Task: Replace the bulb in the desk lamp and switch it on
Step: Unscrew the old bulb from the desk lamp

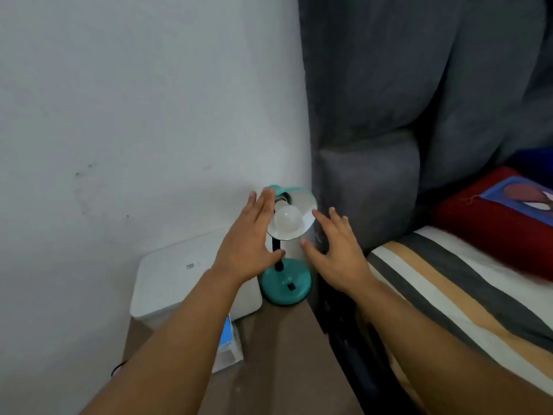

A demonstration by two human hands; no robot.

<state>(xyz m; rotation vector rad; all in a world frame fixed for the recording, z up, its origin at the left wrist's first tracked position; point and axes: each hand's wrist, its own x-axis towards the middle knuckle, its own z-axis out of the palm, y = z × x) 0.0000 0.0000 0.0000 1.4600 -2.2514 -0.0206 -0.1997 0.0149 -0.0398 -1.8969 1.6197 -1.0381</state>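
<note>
A teal desk lamp (285,284) stands on a brown bedside table (278,354), its shade (302,205) tilted toward me. A white bulb (285,219) sits in the shade and is unlit. My left hand (250,244) is spread flat just left of the shade, its fingers overlapping the shade's left edge. My right hand (335,250) is spread open just right of the shade and below it. Neither hand holds anything. A dark switch (291,286) shows on the lamp's round base.
A white box (167,283) sits on the table left of the lamp. A blue and white carton (229,345) lies below my left forearm. A grey padded headboard (374,145) and a striped bed (449,295) with a red pillow (493,223) are on the right. A white wall is behind.
</note>
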